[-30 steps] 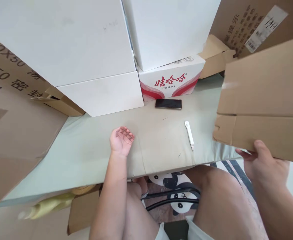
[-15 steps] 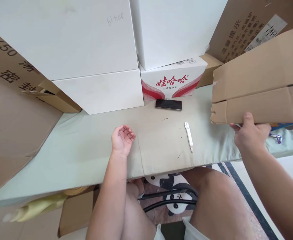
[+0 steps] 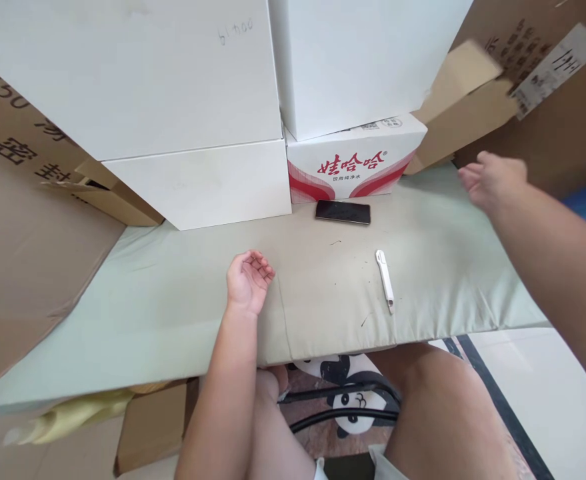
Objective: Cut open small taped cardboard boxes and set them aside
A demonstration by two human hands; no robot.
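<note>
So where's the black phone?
In the head view, the black phone lies flat on the cloth, just right of the middle, in front of the red-and-white box and beyond the white cutter.

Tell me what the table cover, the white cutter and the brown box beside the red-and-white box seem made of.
Table cover: probably fabric, matte, with soft wrinkles near its edge.
White cutter: likely plastic handle, smooth, evenly white; tip unclear.
Brown box: apparently cardboard, matte, with a plain folded flap.
</note>
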